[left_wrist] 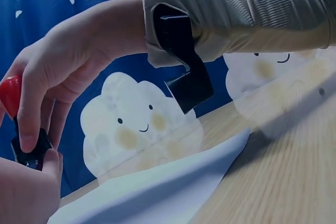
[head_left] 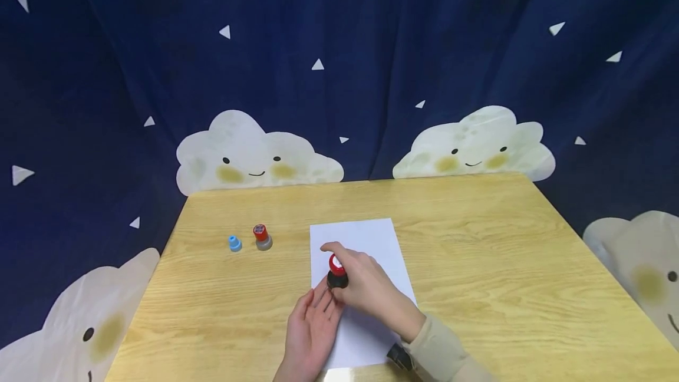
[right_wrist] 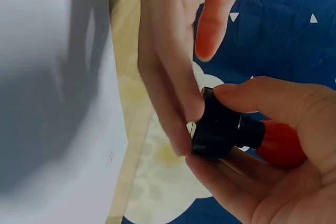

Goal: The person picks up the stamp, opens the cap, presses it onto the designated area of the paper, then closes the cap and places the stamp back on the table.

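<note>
A stamp with a red knob and a black base is held in my right hand, above a sheet of white paper. In the right wrist view, my thumb and fingers grip the black base from opposite sides. My left hand lies palm up just below, its fingers nearly straight. Its fingertips touch the stamp's flat end in the right wrist view. Whether they pinch anything there is hidden.
Left of the paper stand a small light-blue conical piece and a red and grey stamp. A wooden table carries everything. A dark blue curtain with clouds hangs behind. A black strap is on the right cuff.
</note>
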{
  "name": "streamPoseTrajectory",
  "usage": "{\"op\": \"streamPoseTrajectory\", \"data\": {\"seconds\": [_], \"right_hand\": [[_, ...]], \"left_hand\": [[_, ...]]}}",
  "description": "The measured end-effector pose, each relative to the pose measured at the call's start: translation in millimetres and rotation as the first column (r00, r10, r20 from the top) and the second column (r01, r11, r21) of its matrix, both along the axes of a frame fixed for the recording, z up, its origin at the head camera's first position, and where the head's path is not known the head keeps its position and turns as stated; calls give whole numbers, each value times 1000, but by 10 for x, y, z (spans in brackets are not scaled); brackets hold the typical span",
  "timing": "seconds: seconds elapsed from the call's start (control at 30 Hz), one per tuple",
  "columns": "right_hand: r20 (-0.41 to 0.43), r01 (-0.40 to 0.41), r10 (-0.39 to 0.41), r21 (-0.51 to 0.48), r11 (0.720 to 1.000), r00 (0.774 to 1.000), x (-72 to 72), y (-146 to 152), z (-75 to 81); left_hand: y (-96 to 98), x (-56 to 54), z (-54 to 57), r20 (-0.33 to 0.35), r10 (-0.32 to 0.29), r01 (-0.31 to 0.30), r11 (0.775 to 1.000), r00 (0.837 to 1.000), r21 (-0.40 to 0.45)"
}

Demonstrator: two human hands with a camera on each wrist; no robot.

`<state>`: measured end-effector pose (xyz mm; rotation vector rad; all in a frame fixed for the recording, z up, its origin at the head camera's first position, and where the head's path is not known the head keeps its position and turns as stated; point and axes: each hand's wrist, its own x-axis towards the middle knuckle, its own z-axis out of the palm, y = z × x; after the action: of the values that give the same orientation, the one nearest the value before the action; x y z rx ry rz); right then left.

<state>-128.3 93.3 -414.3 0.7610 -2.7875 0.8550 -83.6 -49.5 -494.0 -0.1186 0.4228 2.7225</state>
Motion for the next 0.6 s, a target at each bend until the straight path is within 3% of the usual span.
{"op": "streamPoseTrajectory", "data": {"seconds": [0.2, 0.6], "right_hand": [[13, 22, -22, -3, 1000, 1000, -42, 138, 32], [58, 102, -100, -51, 993, 993, -137, 501, 18]], "left_hand": [[79, -31, 52, -11, -24, 24, 999, 1000, 22], [293, -77, 179, -28, -98, 96, 994, 995, -54]]}}
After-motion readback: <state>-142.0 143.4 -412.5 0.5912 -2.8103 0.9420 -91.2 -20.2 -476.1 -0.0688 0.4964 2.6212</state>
